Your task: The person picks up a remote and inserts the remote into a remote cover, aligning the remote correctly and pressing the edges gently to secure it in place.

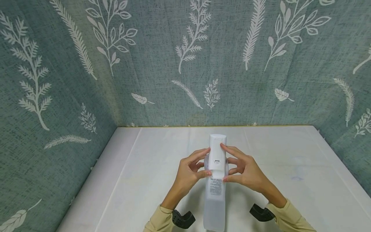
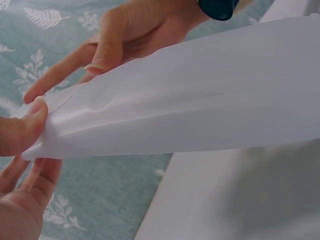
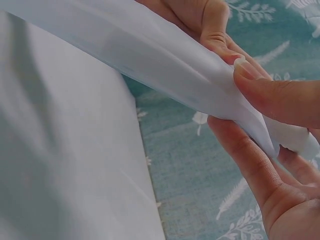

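A long white device [image 1: 217, 151] with a small slot on its face pokes out of a frosted plastic sleeve [image 1: 214, 209], which has grey printed text below the opening. My left hand [image 1: 189, 169] holds the left side, thumb near the sleeve's opening and fingers along the device. On the right side, my right hand [image 1: 246, 167] grips with its thumb at the sleeve's edge and index finger up on the device. The left wrist view shows the sleeve [image 2: 200, 95] stretching across, creased near the fingers. In the right wrist view, the device's end [image 3: 292, 136] emerges between thumb and fingers.
Below lies a white tabletop [image 1: 150, 180], bounded at the back and sides by green leaf-patterned cloth [image 1: 162, 64]. Each wrist carries a black strapped piece, the left one [image 1: 184, 219] and the right one [image 1: 261, 212], close to the sleeve's lower part.
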A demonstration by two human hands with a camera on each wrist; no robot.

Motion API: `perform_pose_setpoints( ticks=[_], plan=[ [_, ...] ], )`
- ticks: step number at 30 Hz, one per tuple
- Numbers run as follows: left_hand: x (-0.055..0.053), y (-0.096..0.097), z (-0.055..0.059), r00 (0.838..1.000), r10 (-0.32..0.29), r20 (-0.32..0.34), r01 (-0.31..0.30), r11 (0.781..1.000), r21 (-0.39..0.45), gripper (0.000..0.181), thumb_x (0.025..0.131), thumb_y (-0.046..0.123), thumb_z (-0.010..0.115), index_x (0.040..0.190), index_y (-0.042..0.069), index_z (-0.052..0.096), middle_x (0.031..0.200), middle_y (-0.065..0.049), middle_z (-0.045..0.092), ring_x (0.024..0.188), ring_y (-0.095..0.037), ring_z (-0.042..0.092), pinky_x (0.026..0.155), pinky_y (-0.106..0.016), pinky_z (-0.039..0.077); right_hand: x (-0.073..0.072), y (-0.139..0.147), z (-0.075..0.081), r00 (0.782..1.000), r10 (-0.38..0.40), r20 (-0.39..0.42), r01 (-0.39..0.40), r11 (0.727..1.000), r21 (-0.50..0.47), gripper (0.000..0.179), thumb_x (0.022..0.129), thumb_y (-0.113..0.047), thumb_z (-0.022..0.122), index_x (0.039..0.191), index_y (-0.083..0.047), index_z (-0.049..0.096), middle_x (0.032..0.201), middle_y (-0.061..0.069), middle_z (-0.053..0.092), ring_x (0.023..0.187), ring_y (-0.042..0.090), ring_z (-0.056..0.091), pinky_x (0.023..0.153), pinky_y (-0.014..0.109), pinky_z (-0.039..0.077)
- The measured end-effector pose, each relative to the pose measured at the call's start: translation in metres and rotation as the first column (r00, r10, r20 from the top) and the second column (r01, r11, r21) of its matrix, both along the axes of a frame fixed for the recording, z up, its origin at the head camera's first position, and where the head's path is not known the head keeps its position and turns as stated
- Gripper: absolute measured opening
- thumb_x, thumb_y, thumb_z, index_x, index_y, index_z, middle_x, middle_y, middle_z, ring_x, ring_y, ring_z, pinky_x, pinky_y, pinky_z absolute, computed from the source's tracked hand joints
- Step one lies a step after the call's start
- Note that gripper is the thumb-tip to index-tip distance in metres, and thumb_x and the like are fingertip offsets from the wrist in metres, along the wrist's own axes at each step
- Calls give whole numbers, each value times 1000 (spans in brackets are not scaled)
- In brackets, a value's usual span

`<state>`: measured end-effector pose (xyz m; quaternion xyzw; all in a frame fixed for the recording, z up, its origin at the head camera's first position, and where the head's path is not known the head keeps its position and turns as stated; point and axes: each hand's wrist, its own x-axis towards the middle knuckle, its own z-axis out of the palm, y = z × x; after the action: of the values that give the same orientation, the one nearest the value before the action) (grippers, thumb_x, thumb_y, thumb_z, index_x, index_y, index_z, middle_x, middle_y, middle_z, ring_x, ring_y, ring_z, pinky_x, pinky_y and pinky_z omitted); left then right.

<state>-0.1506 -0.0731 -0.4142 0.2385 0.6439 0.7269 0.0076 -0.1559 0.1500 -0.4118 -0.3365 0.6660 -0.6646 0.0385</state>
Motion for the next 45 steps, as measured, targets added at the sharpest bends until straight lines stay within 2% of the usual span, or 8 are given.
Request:
perform_pose_setpoints(
  ticks=[2,9,28,45],
  plan=[
    [0,0,0,1000,-1,0,1,1000,6,64,72,-13,74,131,2,56,132,-10,53,118,-26,52,92,-41,49,0,0,0,1000,-3,15,2,1000,2,91,70,10,77,147,-5,32,143,10,37,114,25,57,69,44,57],
    [0,0,-1,1000,3,0,-3,1000,11,63,71,-14,73,130,1,56,131,-10,54,118,-26,53,91,-40,49,1,0,1,999,12,-33,-13,1000,-16,90,71,14,75,147,-1,30,143,16,35,113,31,57,68,44,57],
    [2,-1,-2,1000,17,4,-17,1000,6,61,71,-12,74,129,2,58,129,-10,55,115,-26,54,90,-39,50,3,-1,0,1000,12,-10,-12,1000,-27,89,70,14,75,146,-1,31,143,14,36,113,28,57,70,44,57],
    [3,-1,-2,1000,20,20,-21,1000,21,59,72,-13,74,128,2,59,129,-10,55,115,-26,55,90,-39,50,3,-2,-1,999,25,-28,-26,999,-40,89,70,15,75,146,1,31,142,11,38,113,26,57,68,47,56]
  ],
)
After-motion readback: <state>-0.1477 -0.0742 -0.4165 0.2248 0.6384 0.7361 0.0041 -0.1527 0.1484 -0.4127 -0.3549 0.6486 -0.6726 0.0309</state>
